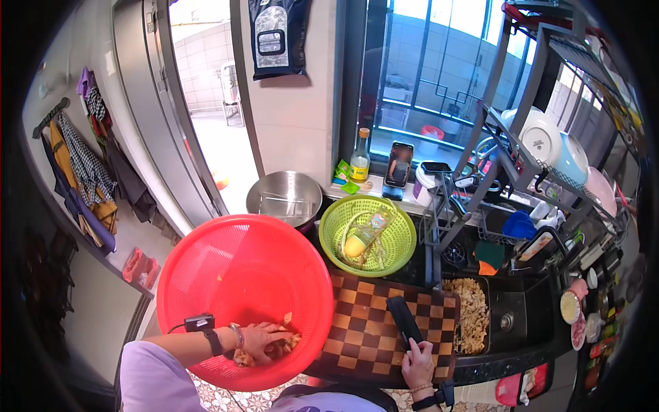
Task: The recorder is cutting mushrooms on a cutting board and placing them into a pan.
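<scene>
My left hand (262,341) is palm down inside a large red plastic colander (206,278), over a small heap of brown chopped food pieces (244,359). Its fingers are spread among the pieces, and the palm side is hidden, so whether it grips any cannot be told. A checkered wooden cutting board (360,329) lies to the right of the colander, whose rim meets the board's left side. Over that board, my right hand (418,363) holds a black-bladed knife (401,316) by its near end, with the blade pointing away from me.
A green plastic colander (404,242) behind the board holds a bottle (368,232) and root-like strands. Beside it stands a steel pot (288,188). Brown chopped pieces (466,314) fill the left part of the black sink (515,304). A metal dish rack (484,149) rises at right; a phone (399,165) leans on the sill.
</scene>
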The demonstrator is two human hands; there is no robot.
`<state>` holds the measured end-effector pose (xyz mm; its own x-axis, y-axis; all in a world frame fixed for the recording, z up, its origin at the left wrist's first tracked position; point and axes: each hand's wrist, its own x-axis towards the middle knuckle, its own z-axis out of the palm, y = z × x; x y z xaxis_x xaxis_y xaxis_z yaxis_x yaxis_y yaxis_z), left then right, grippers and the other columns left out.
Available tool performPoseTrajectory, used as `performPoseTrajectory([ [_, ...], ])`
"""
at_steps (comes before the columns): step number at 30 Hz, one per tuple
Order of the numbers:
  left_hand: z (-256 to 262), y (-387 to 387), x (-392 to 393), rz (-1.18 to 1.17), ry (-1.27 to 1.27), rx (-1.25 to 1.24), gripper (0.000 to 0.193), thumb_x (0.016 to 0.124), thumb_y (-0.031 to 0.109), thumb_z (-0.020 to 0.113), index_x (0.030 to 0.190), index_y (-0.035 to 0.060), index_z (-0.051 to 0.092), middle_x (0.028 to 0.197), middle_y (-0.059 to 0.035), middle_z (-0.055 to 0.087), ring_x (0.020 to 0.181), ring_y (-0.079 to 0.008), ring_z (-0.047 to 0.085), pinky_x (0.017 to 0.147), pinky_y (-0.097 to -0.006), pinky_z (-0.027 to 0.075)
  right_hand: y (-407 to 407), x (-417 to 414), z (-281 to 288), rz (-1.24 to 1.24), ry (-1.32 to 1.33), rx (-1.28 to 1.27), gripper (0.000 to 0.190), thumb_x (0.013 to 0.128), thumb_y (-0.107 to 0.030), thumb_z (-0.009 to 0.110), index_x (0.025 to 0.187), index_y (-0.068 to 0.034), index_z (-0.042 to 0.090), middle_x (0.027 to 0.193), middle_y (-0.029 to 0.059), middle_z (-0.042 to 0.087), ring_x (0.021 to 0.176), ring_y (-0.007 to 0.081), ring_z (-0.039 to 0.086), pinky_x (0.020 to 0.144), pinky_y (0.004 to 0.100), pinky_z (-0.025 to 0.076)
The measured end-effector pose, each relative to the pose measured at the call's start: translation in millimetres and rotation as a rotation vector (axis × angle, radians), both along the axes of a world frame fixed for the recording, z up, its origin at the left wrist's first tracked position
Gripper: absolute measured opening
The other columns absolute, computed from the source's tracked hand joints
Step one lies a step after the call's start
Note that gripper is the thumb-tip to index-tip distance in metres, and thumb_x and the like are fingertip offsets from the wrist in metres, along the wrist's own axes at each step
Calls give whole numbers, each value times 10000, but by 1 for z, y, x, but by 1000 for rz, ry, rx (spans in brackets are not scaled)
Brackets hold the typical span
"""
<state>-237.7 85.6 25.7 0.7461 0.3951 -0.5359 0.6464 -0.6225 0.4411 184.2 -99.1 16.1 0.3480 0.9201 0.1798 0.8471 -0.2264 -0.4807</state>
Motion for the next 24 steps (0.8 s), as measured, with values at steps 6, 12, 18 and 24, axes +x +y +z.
performPoseTrajectory([
  [6,5,-11,15,-164,100,245,1053,674,358,759,1551,373,177,1510,-167,333,1286,-436,415,961,-606,456,1,0,1,6,-3,-5,378,827,-96,645,1204,-66,641,1046,155,502,908,349,602,739,432,530],
  [12,-25,-10,11,-158,1,358,691,780,318,667,1422,314,412,1396,-174,421,1176,-436,514,859,-583,528,0,0,0,6,-11,3,378,827,-100,648,1203,-69,643,1044,148,504,915,342,604,742,426,534],
  [18,-33,-14,17,-84,-87,356,380,846,264,605,1221,252,554,1339,-235,442,1028,-430,618,819,-501,561,-1,3,-3,8,6,-9,385,823,-105,655,1206,-82,643,1047,146,506,917,340,606,739,424,538],
  [24,-9,-11,26,74,-30,204,475,753,263,746,1195,230,577,1286,-220,507,960,-400,662,778,-491,572,-2,7,-2,45,15,12,390,821,-105,656,1210,-91,643,1053,145,503,925,337,607,741,424,536],
])
